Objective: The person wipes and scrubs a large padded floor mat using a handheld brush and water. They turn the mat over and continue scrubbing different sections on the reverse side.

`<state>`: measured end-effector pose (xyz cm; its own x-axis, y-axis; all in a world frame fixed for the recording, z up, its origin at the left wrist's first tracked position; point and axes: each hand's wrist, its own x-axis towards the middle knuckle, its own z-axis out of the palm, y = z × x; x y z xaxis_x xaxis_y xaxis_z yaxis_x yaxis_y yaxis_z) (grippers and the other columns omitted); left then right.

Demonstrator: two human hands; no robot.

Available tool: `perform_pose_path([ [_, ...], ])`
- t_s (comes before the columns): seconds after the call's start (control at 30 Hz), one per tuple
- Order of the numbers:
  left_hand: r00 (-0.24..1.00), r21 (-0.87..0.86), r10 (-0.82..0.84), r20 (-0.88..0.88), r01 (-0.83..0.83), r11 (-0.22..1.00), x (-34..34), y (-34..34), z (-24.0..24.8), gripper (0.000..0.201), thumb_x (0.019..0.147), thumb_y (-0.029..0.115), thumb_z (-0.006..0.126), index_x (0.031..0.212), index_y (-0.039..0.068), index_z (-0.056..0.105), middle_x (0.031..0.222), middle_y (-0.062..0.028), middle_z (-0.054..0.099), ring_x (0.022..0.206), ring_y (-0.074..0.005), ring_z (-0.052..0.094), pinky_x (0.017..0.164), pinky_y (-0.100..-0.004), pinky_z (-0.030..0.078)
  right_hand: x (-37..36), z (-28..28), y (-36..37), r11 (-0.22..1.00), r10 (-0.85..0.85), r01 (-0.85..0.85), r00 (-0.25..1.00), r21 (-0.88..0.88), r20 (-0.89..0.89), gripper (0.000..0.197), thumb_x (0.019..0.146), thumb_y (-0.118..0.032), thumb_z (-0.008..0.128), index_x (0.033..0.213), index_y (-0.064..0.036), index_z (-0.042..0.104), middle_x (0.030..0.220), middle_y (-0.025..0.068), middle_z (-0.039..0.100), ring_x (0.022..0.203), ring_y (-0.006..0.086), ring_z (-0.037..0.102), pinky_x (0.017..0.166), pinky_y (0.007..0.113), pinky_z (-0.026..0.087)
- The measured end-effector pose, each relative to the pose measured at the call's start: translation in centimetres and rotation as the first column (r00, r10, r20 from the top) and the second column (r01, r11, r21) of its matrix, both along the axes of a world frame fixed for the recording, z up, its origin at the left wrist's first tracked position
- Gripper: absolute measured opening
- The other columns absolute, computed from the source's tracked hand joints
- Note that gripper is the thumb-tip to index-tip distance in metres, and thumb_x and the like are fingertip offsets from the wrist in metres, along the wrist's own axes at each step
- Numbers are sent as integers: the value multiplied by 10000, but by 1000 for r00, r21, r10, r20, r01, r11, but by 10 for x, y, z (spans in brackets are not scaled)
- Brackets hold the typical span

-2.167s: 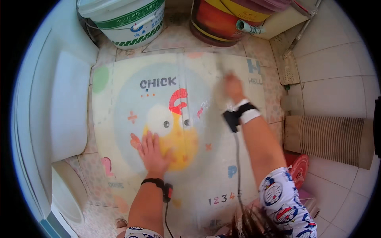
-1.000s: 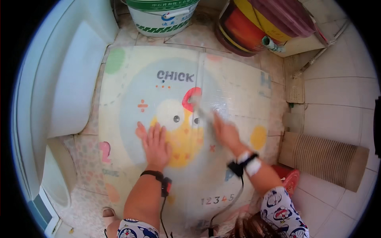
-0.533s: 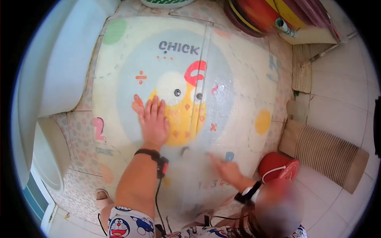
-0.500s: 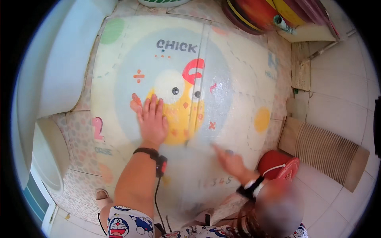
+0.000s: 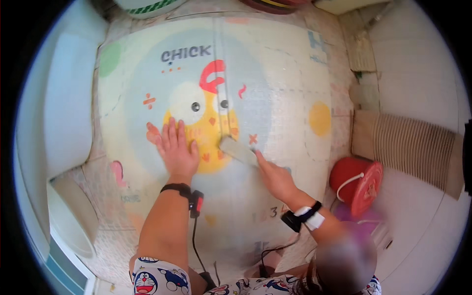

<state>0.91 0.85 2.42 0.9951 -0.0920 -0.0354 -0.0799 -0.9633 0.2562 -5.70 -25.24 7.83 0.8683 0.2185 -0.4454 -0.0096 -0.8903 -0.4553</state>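
A wide play mat (image 5: 290,59) with a yellow chick print covers the floor, its surface looking wet and shiny. Palm down, my left hand (image 5: 179,155) lies on the chick's left side, fingers stretched out and holding nothing. My right hand (image 5: 278,179) grips one end of a pale, flat, oblong tool (image 5: 238,151). The tool's far end rests on the lower part of the chick, right of my left hand. Its underside is hidden, so I cannot tell its exact kind. Dark bands with small devices and cables circle both wrists.
To the right stand a red bucket (image 5: 355,184) with a white handle and a purple container (image 5: 361,216). Behind them leans a brown ribbed panel (image 5: 405,147). White fixtures (image 5: 69,103) line the left side; a green-and-white basket (image 5: 150,7) is at the far edge.
The mat and surroundings have shifted left and slightly up in view. My right hand, blurred before, has moved up and left; the pale tool in it now shows clearly. My left hand stays on the chick.
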Motion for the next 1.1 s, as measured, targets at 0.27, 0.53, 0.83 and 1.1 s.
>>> perform_pose_path([
  [0.27, 999, -19, -22, 33, 23, 1000, 0, -28, 2, 593, 797, 310, 478, 1328, 106, 312, 1409, -82, 236, 1294, -277, 191, 1038, -467, 93, 7, -28, -147, 606, -735, 785, 491, 128, 468, 331, 867, -187, 439, 1144, -13, 484, 731, 249, 572, 640, 360, 586, 551, 401, 445],
  [0.53, 985, 25, -42, 169, 38, 999, -6, -10, -8, 556, 847, 363, 448, 1321, 101, 324, 1393, -99, 265, 1281, -279, 222, 1027, -480, 127, -162, -21, 79, 808, -504, 574, 791, -133, 347, 447, 880, -212, 418, 1310, -122, 337, 728, 190, 596, 683, 341, 595, 622, 395, 472],
  [0.83, 970, -91, -121, 211, 143, 986, -16, -16, -26, 604, 821, 390, 487, 1328, 111, 315, 1401, -97, 255, 1291, -291, 208, 1012, -529, 126, -246, -43, -21, 305, -911, 939, 336, -160, 238, 361, 856, -156, 424, 1178, 6, 453, 763, 209, 591, 625, 352, 567, 555, 439, 446],
  [1.1, 900, -318, -429, -74, 386, 866, 33, 93, -15, 704, 728, 314, 631, 1280, -12, 342, 1364, -246, 233, 1263, -381, 210, 1026, -435, 198, -283, -1, 168, 460, -887, 807, 431, -370, -162, 524, 863, -243, 426, 1344, -112, 262, 688, 219, 570, 626, 364, 567, 587, 435, 443],
])
